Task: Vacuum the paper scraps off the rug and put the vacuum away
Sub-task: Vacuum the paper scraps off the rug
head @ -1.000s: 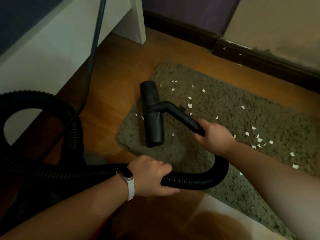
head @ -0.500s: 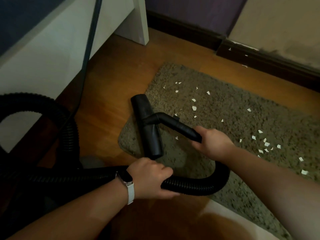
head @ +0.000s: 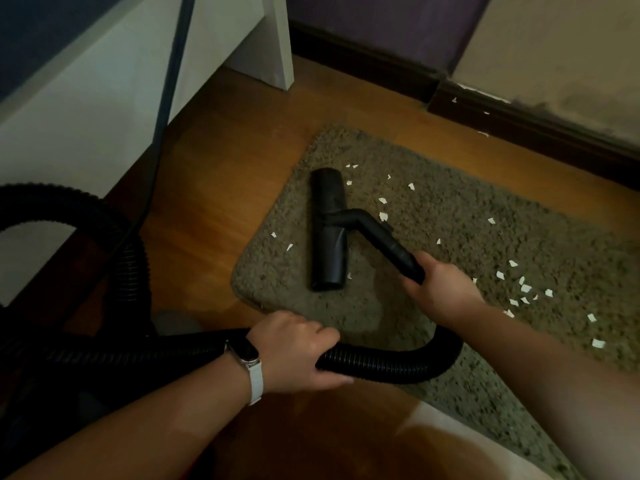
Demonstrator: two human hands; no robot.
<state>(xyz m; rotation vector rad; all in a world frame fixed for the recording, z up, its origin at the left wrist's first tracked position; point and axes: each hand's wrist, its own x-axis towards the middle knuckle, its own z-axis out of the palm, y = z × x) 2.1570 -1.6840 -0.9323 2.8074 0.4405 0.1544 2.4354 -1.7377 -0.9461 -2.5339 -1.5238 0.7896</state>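
A person is looking down at their own two bare arms, holding parts of a vacuum over a rug. The right hand is gripping the near end of a short, rigid black plastic tube, fingers wrapped around it. That tube is angling up and left into a long, flat black plastic floor nozzle, which is lying flat on the near left part of a shaggy grey-brown rectangular rug.

The left hand, wearing a dark-faced wristwatch on a white strap, is clutching a black ribbed flexible hose from above. The hose is curving in a U from the left hand up to the right hand. To the left it is running across the floor and looping up in a big arc at the edge of view.

Small white torn paper scraps are lying scattered on the rug: two just left of the nozzle, several beside its far right side, and a denser cluster beyond the right hand. A few more are sitting on the dark brown skirting board at the back.

The rug is lying on an orange-brown wooden floor. A white piece of furniture is standing at upper left, with a thin dark cable running down in front of it.
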